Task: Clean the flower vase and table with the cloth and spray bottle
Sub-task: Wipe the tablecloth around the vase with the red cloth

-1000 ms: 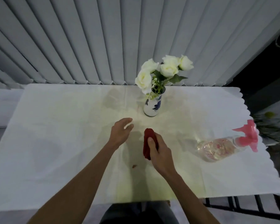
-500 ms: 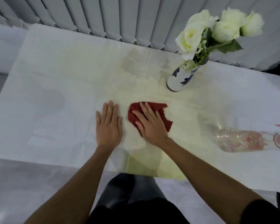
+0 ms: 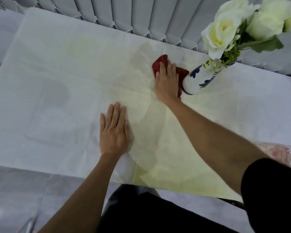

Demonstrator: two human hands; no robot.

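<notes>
My right hand [image 3: 166, 81] presses flat on the red cloth [image 3: 161, 62] against the white-covered table [image 3: 57, 78], right beside the base of the vase. The white vase with blue flowers painted on it [image 3: 197, 79] stands upright at the back right, holding white roses [image 3: 220, 33]. The cloth's right edge touches the vase's foot. My left hand [image 3: 114, 130] lies palm down on the table near the front edge, fingers together, holding nothing. Only a blurred part of the clear spray bottle [image 3: 282, 152] lies on its side at the right edge, behind my right arm.
Grey vertical blinds [image 3: 141, 15] hang directly behind the table's back edge. A yellowish patch of light crosses the tablecloth [image 3: 175, 174] from the middle to the front edge. Grey floor [image 3: 23, 190] shows below the table front.
My right hand has slid the red cloth away from me and to the right, up to the vase. My left hand has stayed flat on the table. The view has tilted closer.
</notes>
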